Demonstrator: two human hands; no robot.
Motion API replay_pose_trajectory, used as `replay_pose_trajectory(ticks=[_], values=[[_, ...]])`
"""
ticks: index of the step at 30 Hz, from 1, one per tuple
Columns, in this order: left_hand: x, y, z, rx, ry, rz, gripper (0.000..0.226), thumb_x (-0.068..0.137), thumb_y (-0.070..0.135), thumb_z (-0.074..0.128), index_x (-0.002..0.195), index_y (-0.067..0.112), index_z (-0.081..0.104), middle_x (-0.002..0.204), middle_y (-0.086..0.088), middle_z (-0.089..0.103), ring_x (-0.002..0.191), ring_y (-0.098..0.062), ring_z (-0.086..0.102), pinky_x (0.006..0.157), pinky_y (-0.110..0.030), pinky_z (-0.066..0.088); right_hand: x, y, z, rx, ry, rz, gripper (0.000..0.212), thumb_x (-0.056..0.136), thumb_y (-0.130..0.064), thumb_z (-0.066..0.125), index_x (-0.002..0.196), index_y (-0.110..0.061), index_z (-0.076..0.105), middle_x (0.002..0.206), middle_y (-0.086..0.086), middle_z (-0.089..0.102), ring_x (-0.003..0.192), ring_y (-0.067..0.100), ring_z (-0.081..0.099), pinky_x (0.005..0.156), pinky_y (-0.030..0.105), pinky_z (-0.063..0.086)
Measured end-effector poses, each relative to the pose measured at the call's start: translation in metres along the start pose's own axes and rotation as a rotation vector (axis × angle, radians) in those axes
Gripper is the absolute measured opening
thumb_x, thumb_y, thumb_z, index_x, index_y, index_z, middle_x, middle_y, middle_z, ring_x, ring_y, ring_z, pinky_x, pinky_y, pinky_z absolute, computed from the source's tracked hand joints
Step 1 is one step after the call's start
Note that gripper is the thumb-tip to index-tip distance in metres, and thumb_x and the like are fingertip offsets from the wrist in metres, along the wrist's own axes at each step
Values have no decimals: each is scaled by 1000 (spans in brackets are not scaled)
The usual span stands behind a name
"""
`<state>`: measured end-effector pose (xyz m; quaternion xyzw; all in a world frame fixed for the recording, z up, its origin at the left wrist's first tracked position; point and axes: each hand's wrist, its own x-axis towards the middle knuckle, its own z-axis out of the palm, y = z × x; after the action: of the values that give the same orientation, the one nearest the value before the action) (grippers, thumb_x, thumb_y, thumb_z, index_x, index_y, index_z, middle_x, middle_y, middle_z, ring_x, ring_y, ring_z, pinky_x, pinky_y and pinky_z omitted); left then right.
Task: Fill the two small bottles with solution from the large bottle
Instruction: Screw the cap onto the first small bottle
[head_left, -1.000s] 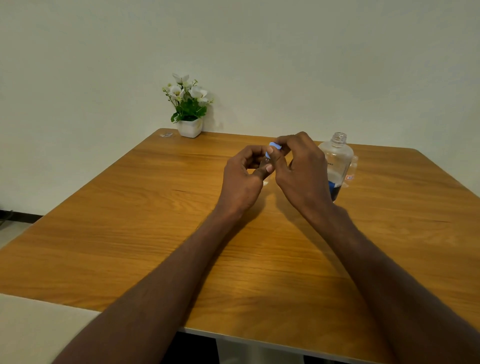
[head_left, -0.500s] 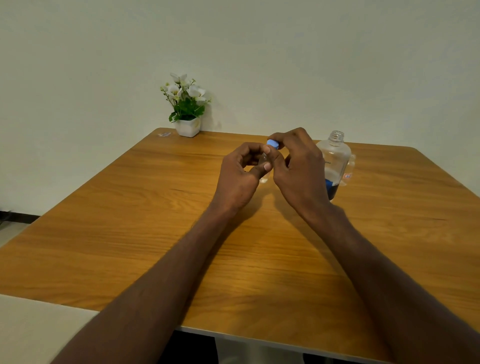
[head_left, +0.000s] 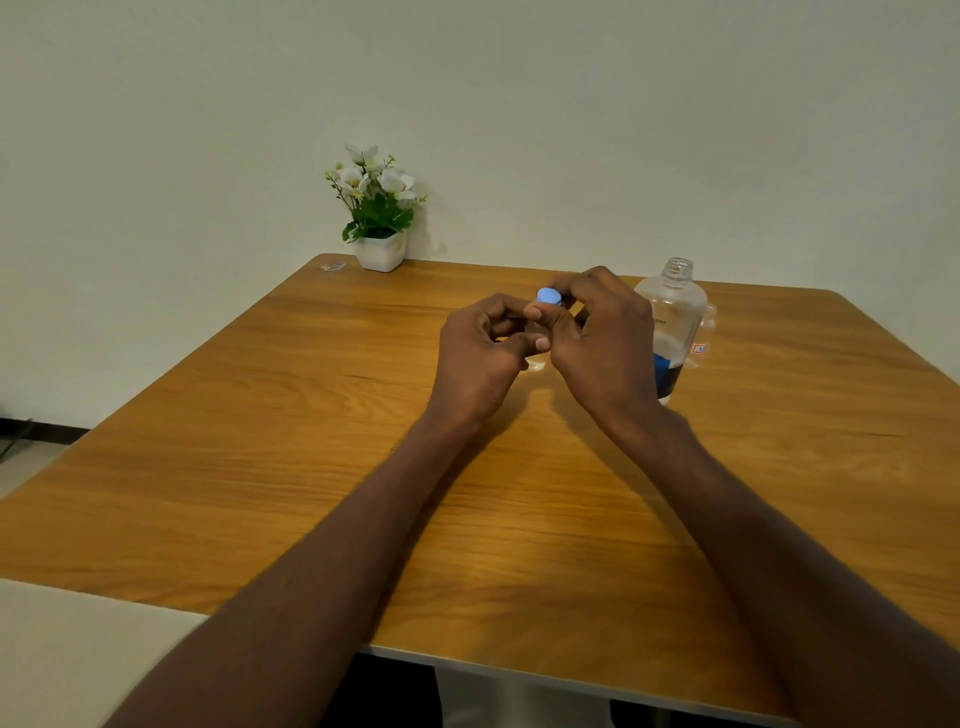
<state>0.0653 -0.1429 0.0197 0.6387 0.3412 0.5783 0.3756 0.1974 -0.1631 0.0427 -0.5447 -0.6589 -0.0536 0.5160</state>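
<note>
Above the middle of the wooden table (head_left: 260, 441), my left hand (head_left: 480, 358) grips a small clear bottle (head_left: 535, 361), mostly hidden by my fingers. My right hand (head_left: 602, 343) pinches the blue cap (head_left: 549, 296) at the bottle's top. The large clear bottle (head_left: 675, 322) stands uncapped just behind my right hand, with a little dark blue solution at its bottom. Behind the large bottle, a second small clear bottle (head_left: 704, 338) with a red-marked label peeks out at its right side.
A white pot of white flowers (head_left: 379, 218) stands at the table's far left corner against the wall, with a small clear scrap (head_left: 332, 267) beside it. A pale cushioned seat (head_left: 78, 654) sits at the near left.
Both hands have lifted slightly with the small bottle, and my right fingers have shifted around the blue cap. The large bottle has not moved.
</note>
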Motion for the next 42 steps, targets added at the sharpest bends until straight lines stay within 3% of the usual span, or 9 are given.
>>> replay_pose_trajectory(ticks=[3,11,15,20,25,28,34,42], values=[[-3,0,2,46,37,1,22,84,-8,71,101,5,74,89,-6,78,77,-11,73,67,-24,54,-3,-2,3,-54,9,35,25,92,-13,76,116,-8,76,111,7,73,96,18,64,79,24,44],[-6,-5,1,213,113,58,17,82,4,75,98,9,76,87,0,78,84,-15,76,77,-42,63,-6,-2,8,-36,16,48,20,94,-13,74,113,-9,77,105,6,72,89,12,58,77,29,53],[-4,-5,-1,251,87,49,12,87,2,75,95,12,73,82,3,75,72,-6,71,59,-24,54,-7,-4,8,-26,-27,57,23,98,-24,72,116,-11,75,107,2,67,89,9,55,71,8,34],[-3,-7,-1,417,52,45,11,88,5,76,95,13,72,83,4,72,71,0,66,60,-10,47,-12,-2,13,-67,-131,84,26,101,-26,67,123,-13,72,115,1,63,93,6,53,72,12,36],[0,-11,-1,513,39,37,19,85,7,80,92,20,67,87,6,70,77,-8,64,63,-19,49,-10,-4,14,-94,-172,121,30,101,-24,67,129,-14,71,122,3,62,97,11,56,74,18,39],[0,-12,-1,572,36,59,21,85,9,80,99,20,69,92,7,71,80,-5,64,65,-16,44,-11,-6,14,-111,-191,124,33,101,-24,66,133,-14,69,125,3,61,100,12,57,81,24,41],[2,-11,-4,594,22,57,31,83,9,81,111,17,69,101,7,72,92,-6,65,76,-21,50,-12,-6,13,-114,-197,115,35,103,-27,63,136,-14,66,130,3,58,102,8,54,83,21,39],[3,-8,-7,626,-1,180,41,85,20,78,123,18,64,122,5,60,104,-8,57,75,-28,51,-11,-4,12,-70,-148,94,45,103,-42,60,142,-20,58,141,2,50,120,16,61,88,24,45]])
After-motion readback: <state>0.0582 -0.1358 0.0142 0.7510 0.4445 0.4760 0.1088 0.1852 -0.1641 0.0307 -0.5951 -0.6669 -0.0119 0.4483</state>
